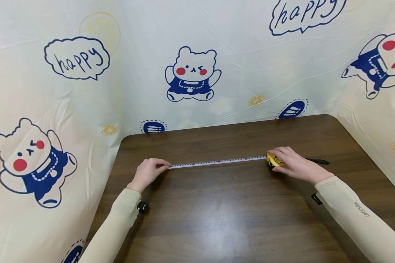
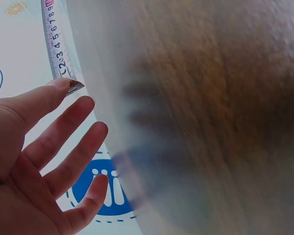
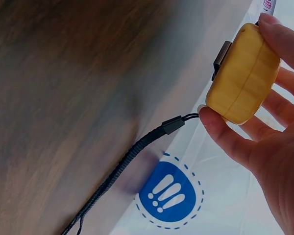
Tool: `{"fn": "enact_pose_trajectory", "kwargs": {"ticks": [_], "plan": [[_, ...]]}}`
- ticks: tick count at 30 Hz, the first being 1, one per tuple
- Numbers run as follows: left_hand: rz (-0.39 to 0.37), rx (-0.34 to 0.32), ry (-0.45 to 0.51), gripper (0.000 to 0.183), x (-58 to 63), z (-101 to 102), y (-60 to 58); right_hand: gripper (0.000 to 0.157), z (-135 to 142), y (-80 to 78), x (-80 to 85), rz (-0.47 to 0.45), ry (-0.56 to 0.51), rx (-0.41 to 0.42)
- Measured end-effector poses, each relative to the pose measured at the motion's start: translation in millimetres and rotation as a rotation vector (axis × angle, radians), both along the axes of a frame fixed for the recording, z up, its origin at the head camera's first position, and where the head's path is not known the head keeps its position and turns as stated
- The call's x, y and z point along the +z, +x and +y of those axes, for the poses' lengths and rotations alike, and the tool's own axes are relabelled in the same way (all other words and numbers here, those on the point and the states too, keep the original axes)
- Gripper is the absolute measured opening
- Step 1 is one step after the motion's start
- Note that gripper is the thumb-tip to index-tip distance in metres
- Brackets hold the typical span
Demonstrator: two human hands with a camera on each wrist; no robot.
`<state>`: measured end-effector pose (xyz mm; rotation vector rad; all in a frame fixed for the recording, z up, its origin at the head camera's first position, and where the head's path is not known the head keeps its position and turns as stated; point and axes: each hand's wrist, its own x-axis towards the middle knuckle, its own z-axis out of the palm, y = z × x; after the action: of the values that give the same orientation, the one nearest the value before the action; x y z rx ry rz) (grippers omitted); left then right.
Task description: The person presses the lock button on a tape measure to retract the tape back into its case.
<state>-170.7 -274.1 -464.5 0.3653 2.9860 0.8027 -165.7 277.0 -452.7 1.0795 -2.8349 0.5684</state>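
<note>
A tape measure with a yellow case (image 1: 277, 160) has its white blade (image 1: 213, 162) drawn out to the left, nearly straight above the wooden table. My left hand (image 1: 149, 171) pinches the free end of the blade. In the left wrist view the thumb presses by the metal end hook (image 2: 75, 86), while the other fingers spread away from it. My right hand (image 1: 292, 164) grips the case (image 3: 245, 73), with the thumb near the blade's mouth. From the case hangs a black wrist strap (image 3: 122, 161), and a dark clip (image 3: 221, 60) sits on its side.
The brown wooden table (image 1: 210, 212) has rounded far corners. Behind and beside it hangs a pale sheet (image 1: 243, 65) printed with bears, orange slices and "happy" bubbles. Small black devices are strapped at the left wrist (image 1: 143, 207) and right wrist (image 1: 316, 198).
</note>
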Motion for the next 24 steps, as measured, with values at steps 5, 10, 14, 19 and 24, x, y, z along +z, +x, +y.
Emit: {"fn": "enact_pose_trajectory", "kwargs": {"ticks": [5, 10, 14, 19, 24], "plan": [[0.008, -0.004, 0.002, 0.013, 0.6, 1.7, -0.1, 0.057, -2.2, 0.8, 1.0, -0.004, 0.009, 0.001], [0.013, -0.013, -0.003, 0.013, 1.1, 3.0, 0.6, 0.055, -4.0, 2.0, 3.0, -0.017, 0.017, -0.006], [0.009, -0.014, 0.001, 0.013, 1.2, 3.4, 1.7, 0.054, -5.0, 2.7, 3.5, -0.026, 0.02, -0.011], [0.012, -0.014, 0.002, 0.013, 1.8, 3.5, 2.6, 0.054, -5.3, 3.3, 4.6, -0.036, 0.03, -0.019], [0.008, -0.014, 0.008, 0.013, 2.6, 3.9, 3.4, 0.054, -4.6, 4.2, 5.3, -0.042, 0.026, -0.018]]}}
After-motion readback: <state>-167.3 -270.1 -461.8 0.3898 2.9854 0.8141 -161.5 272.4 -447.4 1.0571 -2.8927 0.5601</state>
